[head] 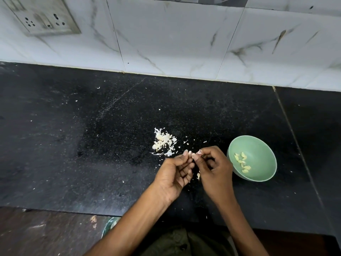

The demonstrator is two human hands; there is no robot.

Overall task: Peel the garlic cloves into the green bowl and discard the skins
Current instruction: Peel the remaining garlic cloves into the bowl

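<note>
Both grips pinch one clove [193,154] at the fingertips, left hand [175,174] and right hand [214,169] just beside the bowl [262,143]. Skins [164,143] lie heaped on the surface [92,145]; flakes clinging to fingers could fall in with the peeled cloves [242,162].

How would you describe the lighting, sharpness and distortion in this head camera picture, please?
Head view: even, soft light with a dull sheen on the black counter; wide-angle bending curves the tiled wall and the counter's edge; the green bowl and skin pile are sharp, but the clove in both hands' grip is too small to resolve.
</note>
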